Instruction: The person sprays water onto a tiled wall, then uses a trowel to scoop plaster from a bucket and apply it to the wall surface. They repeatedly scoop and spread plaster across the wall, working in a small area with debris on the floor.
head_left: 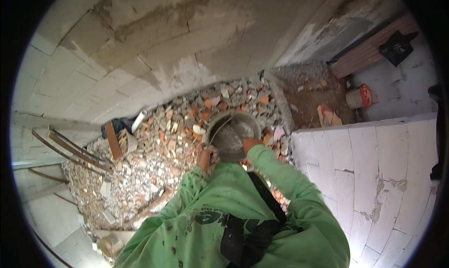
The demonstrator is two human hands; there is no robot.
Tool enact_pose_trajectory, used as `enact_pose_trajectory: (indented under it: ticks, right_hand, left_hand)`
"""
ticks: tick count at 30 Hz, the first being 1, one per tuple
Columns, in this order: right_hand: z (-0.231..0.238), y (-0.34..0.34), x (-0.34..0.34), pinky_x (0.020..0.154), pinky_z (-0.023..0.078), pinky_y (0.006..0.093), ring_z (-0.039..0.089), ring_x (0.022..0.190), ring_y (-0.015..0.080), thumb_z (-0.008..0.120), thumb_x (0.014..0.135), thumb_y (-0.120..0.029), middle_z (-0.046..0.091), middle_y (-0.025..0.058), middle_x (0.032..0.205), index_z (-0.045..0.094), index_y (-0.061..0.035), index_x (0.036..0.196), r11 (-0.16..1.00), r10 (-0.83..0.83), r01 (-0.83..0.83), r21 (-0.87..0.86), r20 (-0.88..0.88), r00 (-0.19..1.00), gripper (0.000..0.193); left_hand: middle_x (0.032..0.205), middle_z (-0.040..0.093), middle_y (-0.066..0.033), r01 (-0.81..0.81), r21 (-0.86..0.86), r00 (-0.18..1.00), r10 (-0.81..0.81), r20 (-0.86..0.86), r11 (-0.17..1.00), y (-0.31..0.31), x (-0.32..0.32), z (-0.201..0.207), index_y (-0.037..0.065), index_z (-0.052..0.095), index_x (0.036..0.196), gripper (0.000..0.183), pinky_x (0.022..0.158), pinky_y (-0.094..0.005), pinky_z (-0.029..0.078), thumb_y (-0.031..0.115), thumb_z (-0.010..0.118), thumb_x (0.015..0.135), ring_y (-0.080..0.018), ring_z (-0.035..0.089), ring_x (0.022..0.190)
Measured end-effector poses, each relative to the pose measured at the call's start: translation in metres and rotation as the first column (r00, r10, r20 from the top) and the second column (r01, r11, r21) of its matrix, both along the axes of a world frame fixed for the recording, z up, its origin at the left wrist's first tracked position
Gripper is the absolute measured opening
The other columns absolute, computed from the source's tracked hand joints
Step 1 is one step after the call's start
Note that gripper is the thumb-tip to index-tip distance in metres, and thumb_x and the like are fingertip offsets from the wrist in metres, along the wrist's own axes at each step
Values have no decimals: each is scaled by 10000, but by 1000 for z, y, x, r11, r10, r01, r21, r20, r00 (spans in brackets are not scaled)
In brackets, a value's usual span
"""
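Observation:
A round grey, mortar-stained bucket (257, 123) is in front of my body, close against the green shirt. Its thin wire handle (219, 128) leans across the left part of the opening. Grey, wet-looking material shows inside. My left hand (206, 157) is curled at the near left of the rim. Closed at the near right side of the rim is my right hand (251, 144), its fingertips partly hidden. Both forearms are in long green sleeves.
Broken brick and concrete rubble (149, 160) covers the floor. Block walls (365, 169) stand at the right and ahead. Bent strips (77, 151) and a brown board (113, 140) lie left. Far right are a red-rimmed bucket (358, 98) and a black bag (397, 48).

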State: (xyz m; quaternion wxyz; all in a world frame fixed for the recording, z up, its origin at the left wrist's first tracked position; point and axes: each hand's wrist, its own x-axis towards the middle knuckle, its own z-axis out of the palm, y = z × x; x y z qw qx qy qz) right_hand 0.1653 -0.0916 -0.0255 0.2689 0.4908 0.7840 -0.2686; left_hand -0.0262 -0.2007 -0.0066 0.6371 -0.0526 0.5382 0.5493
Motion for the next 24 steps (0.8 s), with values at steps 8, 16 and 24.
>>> enact_pose_trajectory:
  ticks: [8,16,24]
  right_hand:
    - [-26,27,59,772,529,413,665,869,335,653,800,-291,672,223,897,669,18,961,993,-96,99,-60,48,994,349]
    - [-46,-11,35,707,489,459,633,792,324,594,843,-357,632,261,833,617,54,1009,863,-251,95,-496,-257,933,444]
    - [-4,-8,68,675,450,466,593,721,304,566,865,-434,618,181,827,606,38,1079,911,-262,117,-395,-337,904,519]
  left_hand:
    - [589,383,-23,55,-68,998,-53,35,996,1,-1,14,65,202,1315,589,442,-294,313,-30,485,807,-111,324,442]
    - [596,367,-16,21,-62,999,-19,33,998,2,-4,8,87,271,1248,518,453,-299,309,-22,501,796,-114,324,450]
    - [575,356,-8,-147,-70,982,154,111,987,21,-16,-2,75,441,783,81,462,-304,308,25,489,824,-118,303,465]
